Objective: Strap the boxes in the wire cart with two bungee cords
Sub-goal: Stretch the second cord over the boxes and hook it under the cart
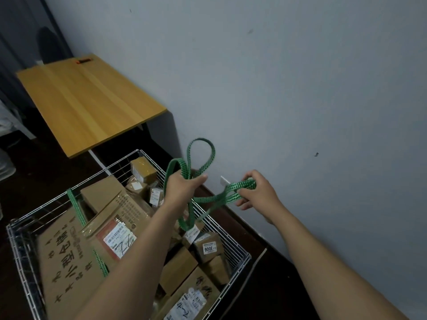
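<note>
A wire cart (233, 241) stands below me, filled with several cardboard boxes (69, 269). One green bungee cord (77, 210) runs from the cart's far-left rim down across the big printed box. A second green bungee cord (208, 199) hangs loose in loops above the cart's right side. My left hand (182, 187) grips its looped part, with loops rising above my fingers and one drooping toward the boxes. My right hand (256, 192) holds the other bunched end near the wall. The cord sags between both hands.
A wooden table (87, 105) stands behind the cart against the grey wall (300, 88). A white cable (99, 161) runs down below the table edge. The floor (34, 181) around the cart is dark. A baseboard follows the wall on the right.
</note>
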